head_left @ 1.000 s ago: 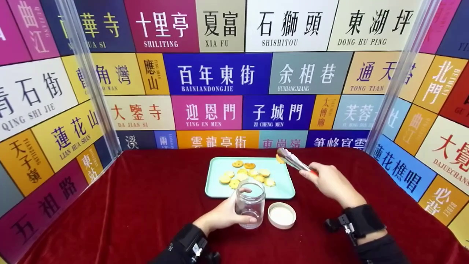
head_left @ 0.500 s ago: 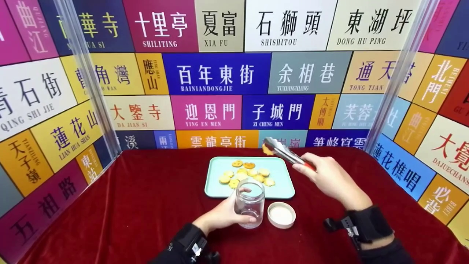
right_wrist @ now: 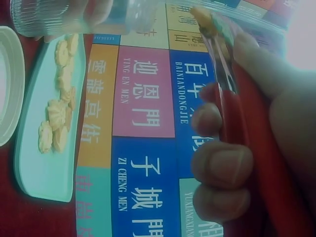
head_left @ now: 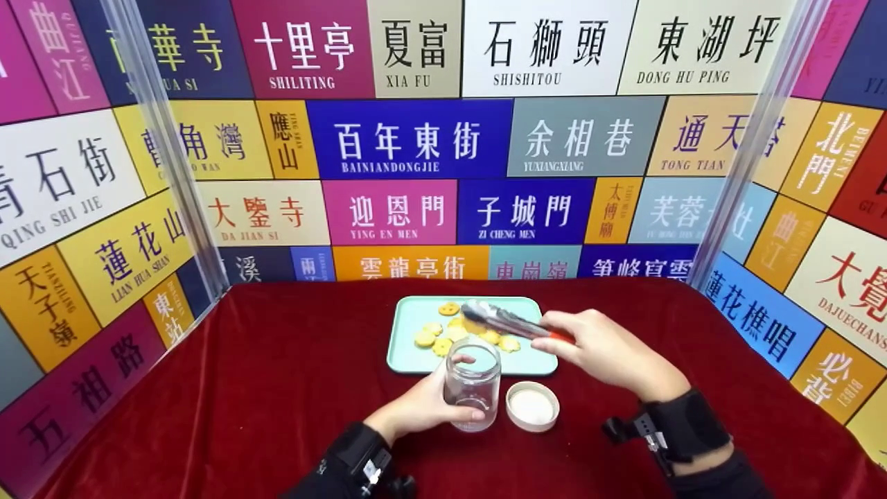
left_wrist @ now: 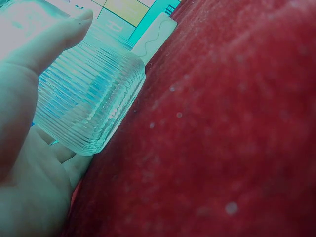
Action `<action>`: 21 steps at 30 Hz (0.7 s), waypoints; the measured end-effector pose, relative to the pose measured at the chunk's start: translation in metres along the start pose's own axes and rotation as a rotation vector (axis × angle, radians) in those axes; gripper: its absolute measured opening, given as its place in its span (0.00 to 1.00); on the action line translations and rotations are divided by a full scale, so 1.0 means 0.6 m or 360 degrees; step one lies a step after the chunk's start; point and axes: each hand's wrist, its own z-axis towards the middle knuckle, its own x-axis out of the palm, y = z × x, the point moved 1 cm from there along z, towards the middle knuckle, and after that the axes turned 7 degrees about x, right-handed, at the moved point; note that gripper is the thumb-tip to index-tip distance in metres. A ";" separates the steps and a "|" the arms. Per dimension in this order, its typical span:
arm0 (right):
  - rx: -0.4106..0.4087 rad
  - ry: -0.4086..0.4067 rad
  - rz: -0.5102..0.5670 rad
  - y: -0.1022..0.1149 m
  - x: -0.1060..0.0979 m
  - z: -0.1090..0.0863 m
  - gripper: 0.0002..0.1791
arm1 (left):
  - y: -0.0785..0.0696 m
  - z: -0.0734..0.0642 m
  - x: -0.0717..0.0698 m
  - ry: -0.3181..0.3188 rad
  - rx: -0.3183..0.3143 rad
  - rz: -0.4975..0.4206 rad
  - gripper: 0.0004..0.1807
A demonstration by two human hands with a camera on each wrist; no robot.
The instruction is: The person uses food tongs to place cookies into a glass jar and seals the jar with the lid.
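Note:
My left hand [head_left: 423, 403] grips a clear glass jar [head_left: 483, 391], thumb on the near side and fingers behind it. The ribbed jar wall [left_wrist: 94, 94] also shows in the left wrist view, upright on the cloth. My right hand [head_left: 613, 352] holds metal tongs [head_left: 509, 321] by their red handles, fingers curled round them. A yellow cookie [right_wrist: 201, 19] sits between the tongs' tips. In the head view those tips are above the tray, behind the jar's mouth, and overlap some cookies. Several cookies [head_left: 425, 339] lie on the mint-green tray [head_left: 405, 362].
A round pale lid [head_left: 532, 407] lies just right of the jar, in front of the tray. A dark red cloth [head_left: 291, 395] covers the table. Panels with printed place names [head_left: 409, 138] stand behind and at both sides.
My right hand first lifts the tongs and cookie, then carries them left and down, from the tray's far right corner to above its middle. The left hand and jar stay still.

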 end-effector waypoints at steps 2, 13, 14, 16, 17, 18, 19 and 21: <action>-0.0028 0.0056 0.0005 0.000 0.002 0.000 0.14 | 0.001 0.000 0.000 -0.0003 -0.0007 -0.0019 0.48; -0.0029 0.0211 0.0014 0.000 0.006 -0.003 0.15 | -0.001 -0.001 0.000 -0.0006 -0.0006 0.0002 0.50; -0.0024 0.0214 0.0006 0.000 0.006 -0.003 0.15 | -0.002 -0.001 0.000 -0.0005 -0.0004 0.0003 0.50; -0.0022 0.0219 -0.0008 0.000 0.006 -0.003 0.16 | -0.002 0.000 0.000 0.0000 0.0002 -0.0002 0.51; -0.0021 0.0219 -0.0015 0.000 0.006 -0.003 0.16 | -0.003 0.000 0.000 0.0002 0.0005 -0.0004 0.51; -0.0020 0.0215 -0.0022 -0.001 0.007 -0.003 0.16 | -0.003 0.000 0.000 0.0005 0.0009 -0.0010 0.51; -0.0018 0.0213 -0.0029 -0.001 0.007 -0.003 0.15 | -0.002 0.000 0.000 0.0007 0.0011 -0.0013 0.51; -0.0020 0.0212 -0.0034 -0.002 0.008 -0.002 0.15 | -0.002 0.000 0.000 0.0006 0.0015 -0.0011 0.52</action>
